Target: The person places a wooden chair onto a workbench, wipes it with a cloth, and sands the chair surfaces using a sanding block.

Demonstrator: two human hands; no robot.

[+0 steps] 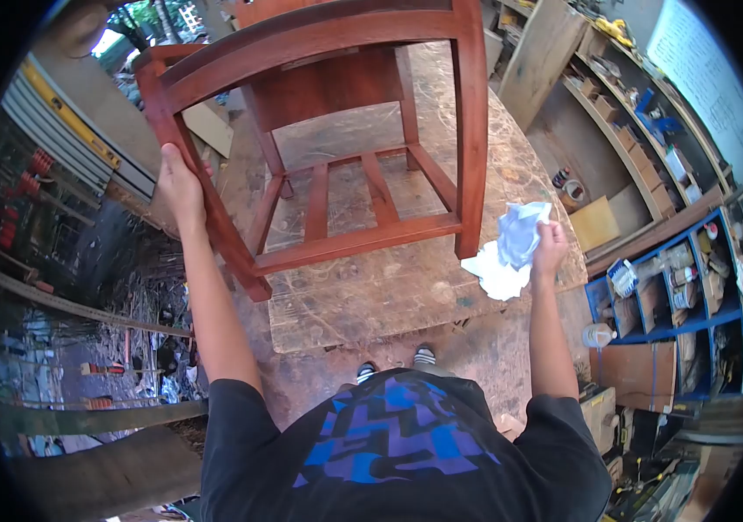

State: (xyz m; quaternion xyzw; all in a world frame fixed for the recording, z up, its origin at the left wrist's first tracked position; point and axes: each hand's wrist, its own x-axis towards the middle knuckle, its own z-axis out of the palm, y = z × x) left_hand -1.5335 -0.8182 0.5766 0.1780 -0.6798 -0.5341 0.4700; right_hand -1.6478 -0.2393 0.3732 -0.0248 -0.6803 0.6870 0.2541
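Observation:
A reddish-brown wooden chair frame (pixel 354 244) with slats stands on the worn wooden table (pixel 371 304), tilted in view. My left hand (pixel 183 187) is wrapped round the chair's left leg, thumb on the near side and the other fingers partly hidden behind it. To the right of the chair, my right hand (pixel 550 250) pinches a crumpled pale blue cloth (pixel 524 233). Below that cloth lies a white crumpled piece (pixel 502 277), overlapping it near the table's right edge. The chair's near right leg ends just left of the cloths.
Blue shelving (pixel 693 326) with bottles and bins stands at the right, below wooden shelves (pixel 624 143). Tools hang along the dark left side. A yellow level (pixel 62 109) leans at the upper left. A plastic bottle (pixel 598 335) is beside the table's right corner.

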